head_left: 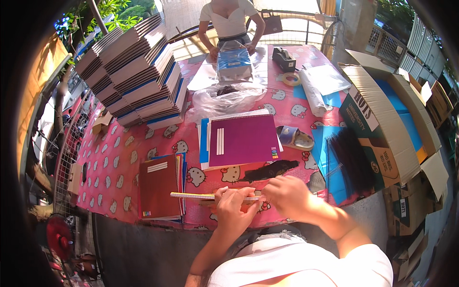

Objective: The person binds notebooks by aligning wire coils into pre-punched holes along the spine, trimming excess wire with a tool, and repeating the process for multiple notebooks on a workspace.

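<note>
My left hand is closed around a notebook, held nearly edge-on above the table's front edge, so mainly its thin page edge shows. At the notebook's right end is my right hand, its fingers curled in a pinch; what they hold is hidden. Just beyond my hands lies a pile of notebooks with a purple cover on top. A second pile, topped by a brown-red notebook, sits left of my hands. A bundle of black binding coils rests on blue sheets to the right.
Tall notebook stacks stand at the far left. Across the pink patterned table, a person handles a plastic-wrapped blue pack. A tape dispenser, tape roll and slipper lie right of centre. An open carton borders the right side.
</note>
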`<state>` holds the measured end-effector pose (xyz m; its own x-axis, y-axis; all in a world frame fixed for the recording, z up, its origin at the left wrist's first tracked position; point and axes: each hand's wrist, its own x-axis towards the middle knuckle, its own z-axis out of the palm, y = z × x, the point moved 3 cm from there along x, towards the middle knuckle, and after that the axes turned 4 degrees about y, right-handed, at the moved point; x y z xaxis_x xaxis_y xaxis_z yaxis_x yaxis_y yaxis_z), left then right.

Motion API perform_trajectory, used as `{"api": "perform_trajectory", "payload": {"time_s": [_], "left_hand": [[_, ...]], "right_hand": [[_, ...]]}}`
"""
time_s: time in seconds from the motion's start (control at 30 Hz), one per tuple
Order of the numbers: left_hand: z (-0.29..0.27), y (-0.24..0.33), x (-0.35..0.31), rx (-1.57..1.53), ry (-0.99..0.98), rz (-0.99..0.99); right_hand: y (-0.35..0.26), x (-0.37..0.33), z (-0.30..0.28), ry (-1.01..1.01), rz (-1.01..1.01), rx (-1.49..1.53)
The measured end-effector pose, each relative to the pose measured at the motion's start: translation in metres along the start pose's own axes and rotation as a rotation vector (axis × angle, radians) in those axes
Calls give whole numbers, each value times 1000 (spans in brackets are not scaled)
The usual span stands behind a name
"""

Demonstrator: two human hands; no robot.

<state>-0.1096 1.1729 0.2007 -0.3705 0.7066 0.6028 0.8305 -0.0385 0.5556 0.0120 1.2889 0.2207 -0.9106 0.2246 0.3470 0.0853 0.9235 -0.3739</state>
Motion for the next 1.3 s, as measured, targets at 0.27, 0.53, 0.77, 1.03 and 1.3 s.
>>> {"api": "perform_trajectory", "payload": {"time_s": [0.27, 0.53, 0.77, 1.03, 1.3], "left_hand": [[2, 1, -4, 46, 43, 11], [1, 0, -1, 60, 47, -12], [-2, -1, 0, 212, 44, 50], [-7, -2, -3, 183, 88, 59], [-6, -6, -7, 119, 92, 41]], "right_hand": [[189, 27, 63, -14, 1050, 470], [212, 62, 76, -159, 832, 44], [245, -6, 68, -18, 776, -298], [244, -9, 30, 344, 867, 144], [97, 18, 15, 164, -244, 664]]}}
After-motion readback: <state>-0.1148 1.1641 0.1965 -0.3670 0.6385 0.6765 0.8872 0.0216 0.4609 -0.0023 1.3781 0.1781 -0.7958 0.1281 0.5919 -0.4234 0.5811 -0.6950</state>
